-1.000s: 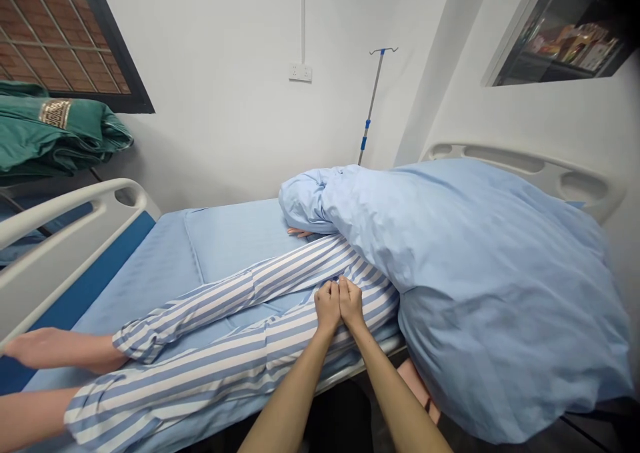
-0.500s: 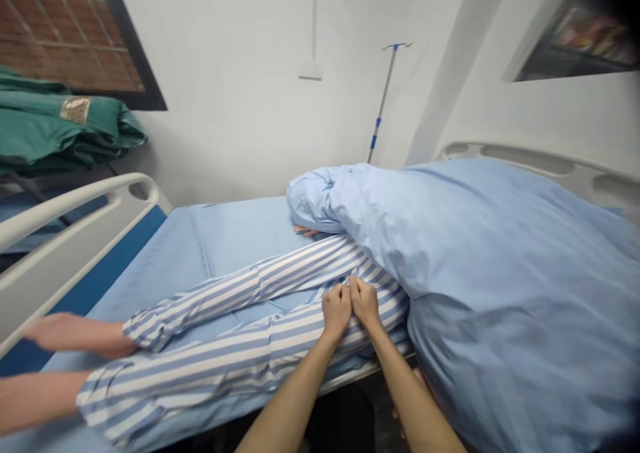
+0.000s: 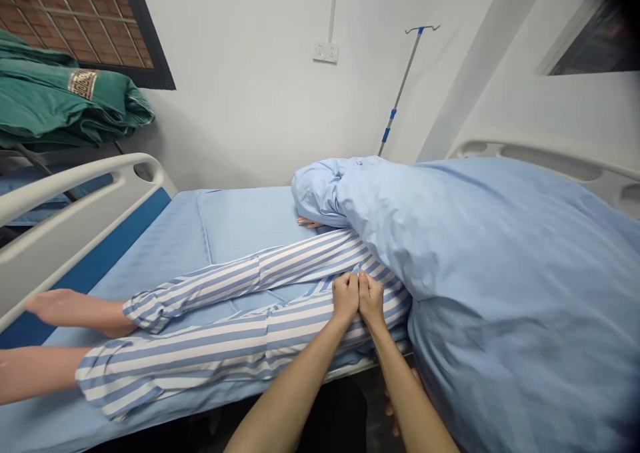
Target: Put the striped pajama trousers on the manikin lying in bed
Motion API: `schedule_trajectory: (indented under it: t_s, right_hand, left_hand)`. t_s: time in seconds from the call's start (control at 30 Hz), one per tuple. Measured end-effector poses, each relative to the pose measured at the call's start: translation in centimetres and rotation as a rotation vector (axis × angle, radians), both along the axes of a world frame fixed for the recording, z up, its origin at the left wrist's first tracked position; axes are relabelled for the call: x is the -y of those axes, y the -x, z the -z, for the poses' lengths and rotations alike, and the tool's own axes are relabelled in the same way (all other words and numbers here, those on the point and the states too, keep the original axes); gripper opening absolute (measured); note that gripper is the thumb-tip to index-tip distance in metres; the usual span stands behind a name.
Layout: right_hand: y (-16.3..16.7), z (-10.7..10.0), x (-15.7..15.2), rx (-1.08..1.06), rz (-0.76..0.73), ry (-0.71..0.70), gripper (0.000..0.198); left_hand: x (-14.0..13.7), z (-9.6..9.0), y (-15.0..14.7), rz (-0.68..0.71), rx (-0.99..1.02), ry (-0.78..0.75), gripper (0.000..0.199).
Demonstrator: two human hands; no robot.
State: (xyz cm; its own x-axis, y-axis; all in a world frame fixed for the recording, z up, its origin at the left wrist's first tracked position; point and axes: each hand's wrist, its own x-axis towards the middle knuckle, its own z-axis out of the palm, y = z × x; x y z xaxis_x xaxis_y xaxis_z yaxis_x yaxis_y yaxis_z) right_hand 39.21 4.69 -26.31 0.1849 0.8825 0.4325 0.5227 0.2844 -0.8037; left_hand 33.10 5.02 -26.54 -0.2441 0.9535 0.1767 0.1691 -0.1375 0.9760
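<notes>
My left hand point(image 3: 346, 297) and my right hand point(image 3: 371, 297) are closed into fists, side by side and touching. Both rest at the upper thigh of the blue-and-white striped trousers point(image 3: 215, 343) worn by a figure lying on the bed. The cloth creases close to my fingers, but what they hold, if anything, is hidden. A light blue quilt point(image 3: 475, 240) is heaped over the figure's upper body, just right of my hands. Bare feet point(image 3: 75, 310) stick out of the trouser legs on the left. Fingers point(image 3: 309, 222) show under the quilt's far edge.
The blue mattress point(image 3: 240, 213) lies between a footboard point(image 3: 120, 173) at left and a headboard point(image 3: 550, 160) at right. Behind stands a drip pole point(image 3: 400, 93) near a wall socket point(image 3: 326, 52). Folded green cloth point(image 3: 100, 103) sits at the upper left. Below my right forearm, partly hidden fingers point(image 3: 393, 410) show.
The view has shifted slightly and become sharper. My two fists are pressed closer together over the same part of the trousers. The quilt and legs look unmoved.
</notes>
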Motion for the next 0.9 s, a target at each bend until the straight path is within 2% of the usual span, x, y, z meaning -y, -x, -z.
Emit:
schedule_trajectory:
  t_s: [0.27,0.53,0.67,0.77,0.9]
  right_hand:
    - [0.1,0.1,0.0,0.004,-0.013,0.012,0.04]
    - [-2.0,-1.6,-1.3,0.161,0.01,-0.013,0.04]
    - [-3.3,-0.3,-1.8,0.205,0.103,0.037,0.041]
    - [-3.6,0.6,-2.1,0.276,0.1,0.063,0.042]
    - [-3.5,0.5,-2.1,0.338,0.105,0.062,0.044]
  left_hand:
    - [0.6,0.4,0.3,-0.034,-0.149,-0.023,0.033]
    - [0.6,0.4,0.1,-0.02,-0.261,-0.007,0.033]
    - [0.6,0.8,-0.1,-0.036,-0.303,0.008,0.032]
    - [0.7,0.9,-0.6,-0.045,-0.331,0.022,0.031]
    - [1.3,0.5,0.5,0.063,-0.26,0.009,0.031]
